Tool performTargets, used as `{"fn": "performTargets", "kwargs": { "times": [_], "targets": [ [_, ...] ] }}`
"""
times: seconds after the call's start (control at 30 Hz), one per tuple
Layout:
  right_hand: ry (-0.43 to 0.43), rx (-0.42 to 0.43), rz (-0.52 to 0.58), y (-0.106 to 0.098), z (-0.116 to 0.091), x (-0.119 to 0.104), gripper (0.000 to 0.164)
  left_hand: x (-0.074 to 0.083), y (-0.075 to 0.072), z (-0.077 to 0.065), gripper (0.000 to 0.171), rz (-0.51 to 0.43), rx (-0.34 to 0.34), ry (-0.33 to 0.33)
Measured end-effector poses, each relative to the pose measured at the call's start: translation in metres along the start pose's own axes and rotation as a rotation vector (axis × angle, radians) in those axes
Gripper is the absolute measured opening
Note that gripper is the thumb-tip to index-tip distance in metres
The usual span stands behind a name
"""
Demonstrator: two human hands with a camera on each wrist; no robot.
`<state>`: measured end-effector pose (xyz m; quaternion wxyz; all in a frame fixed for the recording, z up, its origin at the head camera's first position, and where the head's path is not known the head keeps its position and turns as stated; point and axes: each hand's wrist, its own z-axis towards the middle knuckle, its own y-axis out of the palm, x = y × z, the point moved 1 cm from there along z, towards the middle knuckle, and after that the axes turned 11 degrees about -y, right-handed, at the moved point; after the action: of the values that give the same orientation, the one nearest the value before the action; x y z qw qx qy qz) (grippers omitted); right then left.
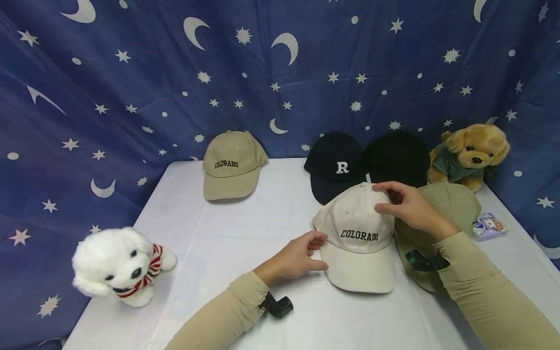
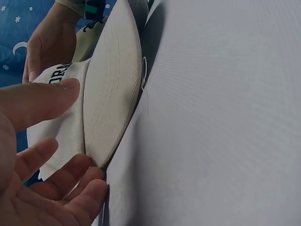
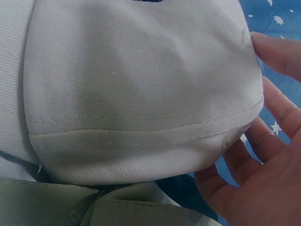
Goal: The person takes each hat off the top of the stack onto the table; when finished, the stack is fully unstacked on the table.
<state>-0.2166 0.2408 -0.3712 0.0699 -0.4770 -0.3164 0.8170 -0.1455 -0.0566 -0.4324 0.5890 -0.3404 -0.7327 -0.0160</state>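
A cream baseball cap (image 1: 359, 245) with COLORADO across its front sits on the white table, brim toward me. At its left side is my left hand (image 1: 299, 256), fingertips right at the corner where brim meets crown. In the left wrist view, the thumb (image 2: 51, 101) is spread away from the fingers over the cap. My right hand (image 1: 409, 208) is at the upper right of the crown, thumb and fingers parted. The right wrist view shows its thumb and fingertips at the crown's edge. An olive cap (image 1: 450, 204) lies beside it, partly hidden under my right arm.
A tan COLORADO cap (image 1: 232, 167) stands at the back left. Behind the cream cap are a navy cap (image 1: 330, 160) with an R and a black cap (image 1: 398, 155). A brown plush dog (image 1: 474, 150), a small purple packet (image 1: 489, 227) and a white plush dog (image 1: 113, 265) flank them.
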Motion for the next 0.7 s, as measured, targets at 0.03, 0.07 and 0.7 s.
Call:
{"fn": "performTargets", "kwargs": {
  "times": [0.03,0.07,0.7],
  "targets": [
    [0.002,0.001,-0.001,0.0,0.0,0.0,0.042,0.0,0.0,0.0,0.06,0.002,0.002,0.003],
    [0.001,0.003,0.002,0.0,0.0,0.001,0.042,0.0,0.0,0.0,0.06,0.005,0.004,0.006],
    [-0.115,0.086,-0.008,-0.009,0.005,-0.022,0.046,-0.001,-0.033,-0.012,0.061,-0.059,0.087,0.006]
  ]
}}
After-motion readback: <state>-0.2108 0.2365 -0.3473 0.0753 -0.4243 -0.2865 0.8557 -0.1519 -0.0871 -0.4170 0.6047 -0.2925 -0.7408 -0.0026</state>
